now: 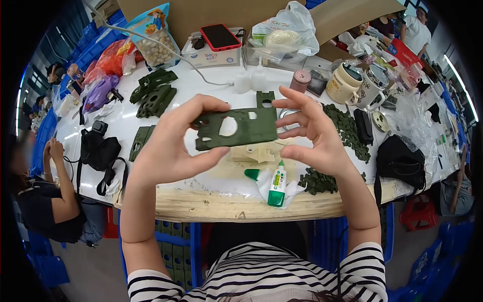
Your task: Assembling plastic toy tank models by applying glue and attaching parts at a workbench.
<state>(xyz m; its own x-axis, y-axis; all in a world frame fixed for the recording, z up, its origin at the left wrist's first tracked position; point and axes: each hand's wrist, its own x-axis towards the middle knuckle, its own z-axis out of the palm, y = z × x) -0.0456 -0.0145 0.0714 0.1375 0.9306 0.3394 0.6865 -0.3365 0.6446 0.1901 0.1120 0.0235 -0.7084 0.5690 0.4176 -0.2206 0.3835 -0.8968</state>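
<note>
A dark green moulded plastic part (211, 132) with a large round hole and smaller cut-outs is raised above the table. My left hand (173, 138) grips its left end between thumb and fingers. By its right end is my right hand (314, 133), fingers spread; whether a fingertip touches the edge I cannot tell. Below the part sits a cream-coloured block (254, 153), partly hidden. A white glue bottle with a green base and nozzle (277, 187) lies on a crumpled white tissue (263, 184), near a green cap (251, 174). Another green piece (265, 99) shows behind the part.
More green parts (157, 100) lie at the left, and heaps of small green pieces (344, 128) at the right. Mugs (344, 83), a phone in a red case (220, 38) and bags stand farther back. A black bag (401, 161) hangs over the right edge. A person (58, 201) sits at left.
</note>
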